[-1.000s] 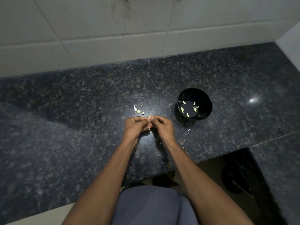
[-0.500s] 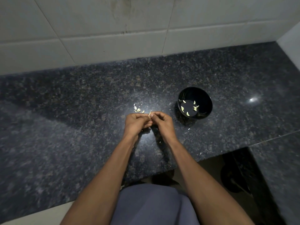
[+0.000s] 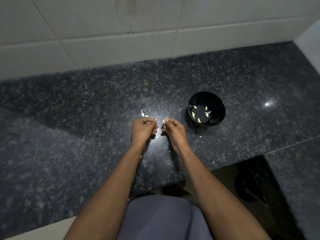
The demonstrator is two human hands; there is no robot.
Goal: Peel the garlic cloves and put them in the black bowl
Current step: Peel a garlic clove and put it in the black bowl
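My left hand (image 3: pixel 142 129) and my right hand (image 3: pixel 174 130) hover over the dark granite counter (image 3: pixel 86 118), a small gap between them. The left hand pinches a thin strip of garlic skin (image 3: pixel 156 118) at its fingertips. A pale garlic clove (image 3: pixel 165 120) sticks up from the pinched fingertips of the right hand. To the right stands the black bowl (image 3: pixel 220 108) with several peeled cloves (image 3: pixel 199 115) on its bottom. A few unpeeled cloves and skin bits (image 3: pixel 144 115) lie just beyond the left hand.
A white tiled wall (image 3: pixel 121 40) runs behind the counter. Small flecks of skin (image 3: pixel 200 136) dot the surface near the bowl. The counter edge steps back at the lower right, with a dark gap (image 3: pixel 242 179) below it.
My hands were pressed together on the clove; now they have pulled apart, the left taking a strip of skin, the right keeping the clove.
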